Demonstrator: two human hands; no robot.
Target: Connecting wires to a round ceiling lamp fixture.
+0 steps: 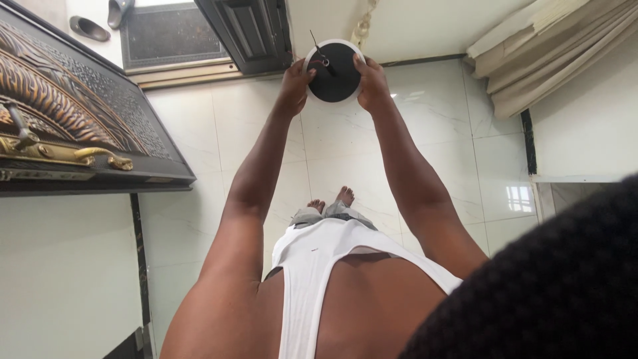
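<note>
**Both hands on a round black disc held out over the floor**

Head view: You have both arms stretched straight out in front of you, and between your hands sits a round black disc with a white rim. It looks like a small wall clock: thin dark pointers stick out from a small hub near its upper left, one of them reaching past the rim. Your left hand grips the disc's left edge, its fingers curled together over the rim and clamped on it. Your right hand grips the right edge in the same manner, its fingers wrapped over the white rim and pressed onto the dark face. The disc hangs in the air, carried only by your two hands, well above the white marble floor and close to the far edge of that floor where it meets the wall.

Below the disc your bare feet stand on the tiles, and your white sleeveless top fills the lower middle. At the left edge of the floor stands a dark ornate door with a gold handle. A beige curtain hangs at the far right corner. A dark mat lies beyond the doorstep at the top left, with a grey slipper beside it.
</note>
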